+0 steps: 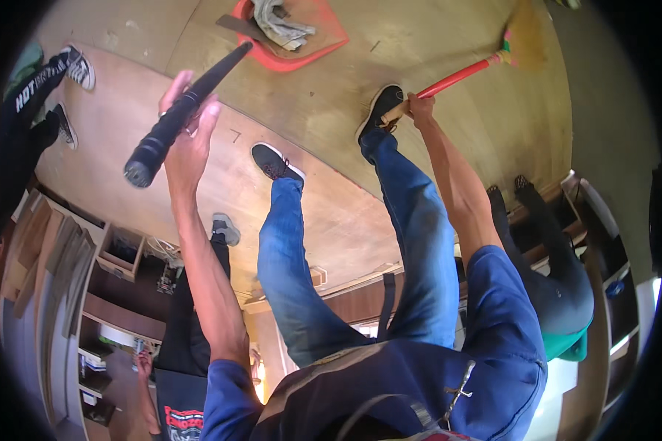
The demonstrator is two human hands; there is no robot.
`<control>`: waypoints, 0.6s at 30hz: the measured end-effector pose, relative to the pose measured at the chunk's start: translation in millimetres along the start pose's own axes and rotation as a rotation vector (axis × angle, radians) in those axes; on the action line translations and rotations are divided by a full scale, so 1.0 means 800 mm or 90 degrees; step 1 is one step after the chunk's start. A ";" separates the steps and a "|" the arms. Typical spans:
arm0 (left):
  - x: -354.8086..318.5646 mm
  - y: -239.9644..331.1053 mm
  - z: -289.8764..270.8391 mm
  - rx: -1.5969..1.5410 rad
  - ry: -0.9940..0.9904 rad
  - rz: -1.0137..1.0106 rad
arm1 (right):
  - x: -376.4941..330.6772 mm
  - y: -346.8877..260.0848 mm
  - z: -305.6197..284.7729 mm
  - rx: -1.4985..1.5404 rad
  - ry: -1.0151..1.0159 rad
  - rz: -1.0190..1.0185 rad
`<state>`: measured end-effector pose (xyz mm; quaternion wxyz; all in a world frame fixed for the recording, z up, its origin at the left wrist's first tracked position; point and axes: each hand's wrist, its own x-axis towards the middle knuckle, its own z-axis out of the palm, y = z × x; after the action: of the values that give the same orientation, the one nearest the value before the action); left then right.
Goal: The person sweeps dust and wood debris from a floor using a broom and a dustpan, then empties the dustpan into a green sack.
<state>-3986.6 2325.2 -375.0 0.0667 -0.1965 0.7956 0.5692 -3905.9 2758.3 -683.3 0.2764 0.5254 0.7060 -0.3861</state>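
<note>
Floor: a wide tan plywood floor [309,110] fills the upper half of the view, its seams bending with the lens.
Shelving: dark wooden shelving [118,287] at the lower left holds small boxes and pale packages, too small to tell apart.
Dustpan: a red plastic dustpan [312,40] lies at the top centre, with a crumpled grey cloth [279,22] resting in it.
Dustpan handle: a long black ribbed handle [180,117] runs from the pan down and to the left, crossing the left hand [191,128].
Left fingers: curled loosely round the black handle about halfway along; the fingertips [178,81] stick out past it, and the grooved butt end hangs free below the palm.
Broom: a red stick with a straw-coloured brush head [526,37] lies at the top right, beside the right shoe.
Right hand: the right hand [418,109] is closed tight on the broom's pale lower end, fingers pressed together round it.
Bystanders: black sneakers [70,73] and dark legs of other people stand at the left and right edges.
</note>
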 end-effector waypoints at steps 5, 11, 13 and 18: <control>-0.071 -0.207 -0.055 0.041 0.080 -0.263 | 0.034 -0.005 0.074 -0.406 0.304 -0.670; -0.167 -0.495 -0.038 0.204 0.028 -0.394 | 0.138 -0.049 0.143 -0.251 0.100 -0.402; -0.195 -0.555 -0.037 0.084 0.168 -0.583 | 0.120 -0.078 0.172 -0.310 0.029 -0.250; -0.147 -0.621 0.002 -0.293 0.319 -0.777 | 0.106 -0.055 0.188 -0.239 0.154 -0.451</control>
<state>-3686.1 2217.6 -773.7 0.1460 -0.7430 0.3935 0.5214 -3975.5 2670.5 -822.2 0.1322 0.2324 0.9286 -0.2575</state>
